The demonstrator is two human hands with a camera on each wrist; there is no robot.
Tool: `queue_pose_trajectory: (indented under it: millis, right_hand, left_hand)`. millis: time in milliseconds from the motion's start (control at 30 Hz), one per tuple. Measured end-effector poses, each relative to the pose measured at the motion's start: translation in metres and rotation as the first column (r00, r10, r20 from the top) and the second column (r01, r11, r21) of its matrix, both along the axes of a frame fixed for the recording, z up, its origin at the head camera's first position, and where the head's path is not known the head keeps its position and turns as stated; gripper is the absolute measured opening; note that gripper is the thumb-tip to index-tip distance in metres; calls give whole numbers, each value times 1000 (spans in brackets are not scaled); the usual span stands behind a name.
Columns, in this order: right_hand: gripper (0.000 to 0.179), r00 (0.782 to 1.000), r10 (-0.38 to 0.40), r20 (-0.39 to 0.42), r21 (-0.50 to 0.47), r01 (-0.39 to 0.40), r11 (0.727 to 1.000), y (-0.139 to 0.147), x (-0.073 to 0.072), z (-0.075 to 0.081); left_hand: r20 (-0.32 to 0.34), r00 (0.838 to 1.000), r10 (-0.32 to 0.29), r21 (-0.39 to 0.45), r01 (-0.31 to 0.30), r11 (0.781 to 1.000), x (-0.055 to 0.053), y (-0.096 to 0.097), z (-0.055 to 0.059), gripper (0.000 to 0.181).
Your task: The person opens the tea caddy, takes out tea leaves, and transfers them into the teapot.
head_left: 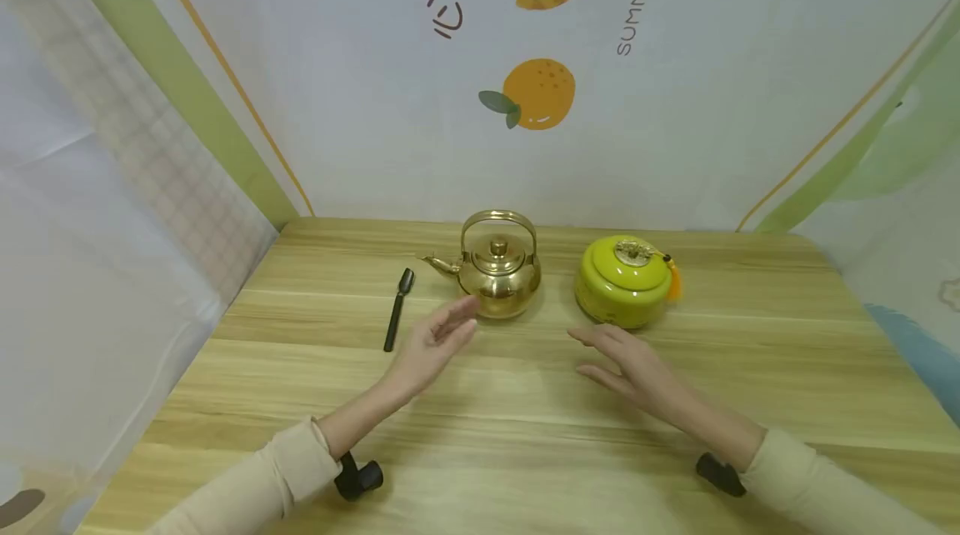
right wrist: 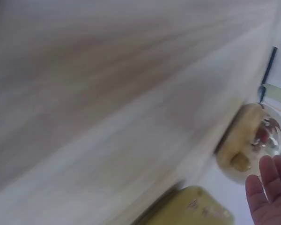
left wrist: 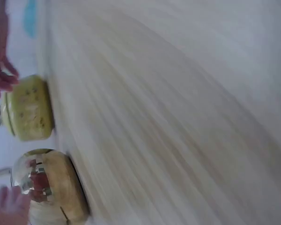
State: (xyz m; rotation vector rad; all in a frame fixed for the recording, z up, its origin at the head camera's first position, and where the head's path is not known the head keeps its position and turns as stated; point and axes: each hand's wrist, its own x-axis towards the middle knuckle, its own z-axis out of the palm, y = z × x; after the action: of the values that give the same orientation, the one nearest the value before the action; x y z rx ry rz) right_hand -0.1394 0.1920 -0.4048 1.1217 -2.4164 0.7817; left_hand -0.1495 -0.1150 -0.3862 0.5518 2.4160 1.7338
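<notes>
A shiny brass teapot (head_left: 501, 283) with an arched handle and a spout pointing left stands toward the back of the table. To its right sits a yellow-green lidded jar (head_left: 624, 289) with a metal ornament and an orange tassel. My left hand (head_left: 433, 345) hovers in front of the teapot, its fingers extended and holding nothing. Just before the jar, my right hand (head_left: 637, 368) is raised with fingers extended, also holding nothing. Left of the teapot lies a small black scoop (head_left: 398, 310). The right wrist view shows the right hand's fingers (right wrist: 271, 187) near the teapot (right wrist: 250, 140).
The wooden table (head_left: 510, 443) reaches back to a white printed cloth (head_left: 375, 118) hanging behind it. Fabric also hangs on both sides. A black wrist device (head_left: 358, 478) sits under the left forearm, another (head_left: 720, 475) under the right.
</notes>
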Motion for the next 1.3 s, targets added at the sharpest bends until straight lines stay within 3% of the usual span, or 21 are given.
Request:
queue_pose_trajectory:
  millis: [33,100,167,267,367,433,533,667,733,900,1167,1300]
  right_hand:
    - [46,999,-18,28,-35,19,999,-5,-3,1]
    - [42,995,-41,86,-106,50,993,-16,-10,4]
    - [38,988,-54,147,-179,80,981,-28,-18,8]
    - [34,967,-85,242,-262,149,954,-47,-30,15]
    - [34,929,-122,349,-324,242,915,-65,-42,22]
    - [36,893,-136,429,-362,308,880,-76,-50,26]
    - [39,842,-110,527,-433,378,818,-90,-63,28]
    - [42,802,-66,593,-492,426,759,-106,-75,28]
    - [42,789,-67,611,-492,444,749,-112,-78,29]
    - [44,772,-124,623,-450,483,751,-122,-85,33]
    - [44,802,-321,503,-312,515,798,-132,-94,36]
    - [41,791,-355,498,-276,533,800,-132,-95,38]
  left_hand:
    - [85,994,70,78,-77,994,-3,-1,-1,50]
    - [251,954,162,203,-215,955,-8,-5,-1,49]
    - [362,911,196,285,-309,907,-14,-8,-2,50]
    - [451,869,205,351,-384,854,-22,-9,-1,56]
    - [486,845,222,372,-430,823,-31,-6,1,62]
    - [495,835,239,388,-458,800,-38,-3,2,64]
    - [495,827,267,436,-503,746,-50,3,2,65]
    - [487,814,316,466,-548,694,-63,10,-1,62]
    - [487,802,345,454,-570,685,-67,12,-4,59]
    - [486,781,393,413,-601,685,-73,14,-9,56]
    - [479,764,431,409,-630,660,-81,16,-14,49]
    - [470,767,437,417,-629,656,-83,19,-15,45]
